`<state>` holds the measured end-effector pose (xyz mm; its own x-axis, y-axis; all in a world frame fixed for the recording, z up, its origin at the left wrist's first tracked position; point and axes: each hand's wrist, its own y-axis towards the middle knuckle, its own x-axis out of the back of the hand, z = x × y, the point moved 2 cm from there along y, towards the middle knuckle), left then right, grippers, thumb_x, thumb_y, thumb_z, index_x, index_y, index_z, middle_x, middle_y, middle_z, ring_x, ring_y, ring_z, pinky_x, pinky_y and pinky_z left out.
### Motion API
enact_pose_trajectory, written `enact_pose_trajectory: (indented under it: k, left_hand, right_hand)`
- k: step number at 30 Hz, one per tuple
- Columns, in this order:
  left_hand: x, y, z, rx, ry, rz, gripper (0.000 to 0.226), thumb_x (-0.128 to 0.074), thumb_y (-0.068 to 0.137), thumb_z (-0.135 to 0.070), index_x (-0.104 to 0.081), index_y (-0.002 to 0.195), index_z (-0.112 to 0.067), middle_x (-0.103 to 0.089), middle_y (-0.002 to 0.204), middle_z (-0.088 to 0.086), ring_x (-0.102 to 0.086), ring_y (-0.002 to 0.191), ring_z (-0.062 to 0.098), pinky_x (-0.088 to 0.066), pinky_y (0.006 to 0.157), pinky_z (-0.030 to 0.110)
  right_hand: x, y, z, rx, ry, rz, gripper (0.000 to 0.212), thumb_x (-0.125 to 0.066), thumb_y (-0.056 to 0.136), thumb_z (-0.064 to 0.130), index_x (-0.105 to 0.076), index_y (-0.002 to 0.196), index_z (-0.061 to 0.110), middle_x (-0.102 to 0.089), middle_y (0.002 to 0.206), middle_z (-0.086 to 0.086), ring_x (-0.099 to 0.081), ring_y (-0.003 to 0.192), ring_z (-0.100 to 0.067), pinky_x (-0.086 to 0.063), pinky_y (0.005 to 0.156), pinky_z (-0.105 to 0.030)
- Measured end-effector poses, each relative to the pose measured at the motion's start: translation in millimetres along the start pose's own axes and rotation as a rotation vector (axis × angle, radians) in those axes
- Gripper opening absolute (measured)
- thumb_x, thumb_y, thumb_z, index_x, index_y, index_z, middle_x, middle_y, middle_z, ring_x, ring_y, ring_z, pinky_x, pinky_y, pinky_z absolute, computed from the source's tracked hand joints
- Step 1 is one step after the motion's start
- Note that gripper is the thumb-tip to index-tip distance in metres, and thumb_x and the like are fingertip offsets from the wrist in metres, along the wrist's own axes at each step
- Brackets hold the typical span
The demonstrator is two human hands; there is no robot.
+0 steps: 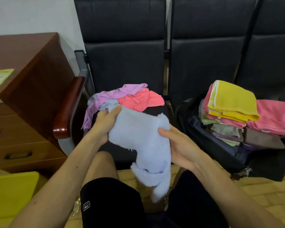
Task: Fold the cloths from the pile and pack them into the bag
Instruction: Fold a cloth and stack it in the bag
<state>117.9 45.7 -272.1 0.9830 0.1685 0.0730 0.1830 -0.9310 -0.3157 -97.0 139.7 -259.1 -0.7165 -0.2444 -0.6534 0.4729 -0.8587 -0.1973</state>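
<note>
A pale blue cloth (143, 142) hangs crumpled between my hands above my knees. My left hand (105, 122) grips its upper left corner, thumb on top. My right hand (176, 142) holds its right edge, thumb pressed on the fabric. Behind it, on the black chair seat (155, 111), lies the pile: a purple cloth (115, 94), a coral pink cloth (138, 99) and a bit of light blue. To the right, an open dark bag (220, 145) holds stacked folded cloths, with a yellow cloth (232, 99) on top and a pink cloth (270, 116) beside it.
A row of black chairs backs the scene. A wooden armrest (67, 104) stands left of the pile, and a brown drawer cabinet (23, 96) lies farther left. A yellow object (11, 191) sits at the lower left. Tiled floor shows below.
</note>
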Motion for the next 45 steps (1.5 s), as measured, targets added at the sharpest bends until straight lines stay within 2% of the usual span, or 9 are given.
enact_pose_trajectory:
  k: [3,7,13,16,19,26,32,39,45]
  left_hand:
    - [-10,-17,16,0.228,-0.357,0.184,0.027,-0.055,0.099,-0.034,-0.072,0.104,-0.014,-0.077,0.095,0.004,-0.075,0.081,0.016,-0.054,0.068,0.029]
    - [-15,-30,36,0.249,-0.827,0.356,0.054,-0.055,0.095,-0.049,-0.063,0.131,-0.01,-0.065,0.131,0.014,-0.064,0.118,0.029,-0.057,0.091,0.041]
    - [-34,-50,58,0.281,-0.983,0.718,0.097,-0.064,0.079,-0.073,-0.039,0.152,-0.013,-0.037,0.157,0.013,-0.035,0.145,0.035,-0.02,0.122,0.051]
    - [-32,-55,60,0.308,-0.894,0.731,0.095,-0.073,0.073,-0.066,-0.048,0.145,-0.009,-0.049,0.146,0.02,-0.049,0.133,0.038,-0.036,0.113,0.053]
    - [-24,-52,54,0.161,-0.538,0.526,0.049,-0.074,0.083,-0.031,-0.067,0.123,-0.005,-0.066,0.126,0.022,-0.064,0.116,0.036,-0.056,0.091,0.042]
    - [-10,-37,27,-0.031,0.039,0.241,0.013,-0.078,0.083,-0.023,-0.076,0.092,-0.014,-0.078,0.089,0.004,-0.074,0.089,0.02,-0.056,0.067,0.026]
    - [-5,-31,14,-0.122,0.099,0.066,0.052,-0.084,0.077,-0.03,-0.056,0.118,-0.014,-0.064,0.108,0.001,-0.064,0.093,0.013,-0.051,0.07,0.024]
    - [0,-34,-2,-0.305,0.156,0.239,0.014,-0.072,0.089,-0.029,-0.074,0.102,-0.033,-0.066,0.12,-0.007,-0.06,0.117,0.019,-0.051,0.1,0.04]
    - [9,-42,-21,-0.367,0.142,0.311,0.022,-0.071,0.086,-0.019,-0.074,0.106,-0.029,-0.069,0.119,-0.008,-0.064,0.114,0.013,-0.056,0.089,0.026]
  right_hand:
    - [-10,1,6,0.012,-0.012,-0.068,0.037,-0.054,0.092,0.017,-0.06,0.128,0.016,-0.064,0.13,-0.015,-0.063,0.118,-0.03,-0.05,0.101,-0.044]
    - [-14,1,15,0.037,-0.013,-0.134,0.041,-0.056,0.088,0.02,-0.06,0.127,0.012,-0.067,0.126,-0.015,-0.065,0.115,-0.028,-0.051,0.099,-0.042]
    - [-11,4,24,0.116,0.044,-0.134,0.042,-0.052,0.094,0.021,-0.056,0.134,0.012,-0.064,0.131,-0.013,-0.061,0.122,-0.028,-0.051,0.101,-0.041]
    - [-6,6,25,0.141,0.072,-0.116,0.045,-0.048,0.098,0.026,-0.051,0.14,0.011,-0.062,0.135,-0.012,-0.059,0.125,-0.027,-0.05,0.102,-0.041]
    - [10,5,17,0.095,-0.031,-0.182,0.036,-0.051,0.099,0.021,-0.055,0.134,0.011,-0.066,0.129,-0.012,-0.063,0.12,-0.027,-0.052,0.1,-0.043]
    - [35,10,18,0.103,-0.605,-0.615,0.034,-0.065,0.095,0.025,-0.05,0.123,0.012,-0.066,0.113,-0.009,-0.068,0.097,-0.021,-0.058,0.079,-0.033]
    - [27,11,30,0.211,-0.732,-0.574,0.035,-0.053,0.101,0.028,-0.041,0.134,0.029,-0.059,0.111,-0.005,-0.063,0.1,-0.019,-0.057,0.085,-0.034]
    - [22,11,39,0.128,-0.997,-0.44,0.017,-0.06,0.096,0.037,-0.069,0.102,0.024,-0.067,0.103,0.009,-0.064,0.099,-0.008,-0.052,0.078,-0.022]
    - [18,4,38,-0.126,-0.382,-0.282,0.017,-0.063,0.095,0.017,-0.07,0.109,0.01,-0.073,0.101,-0.004,-0.07,0.09,-0.014,-0.059,0.073,-0.027]
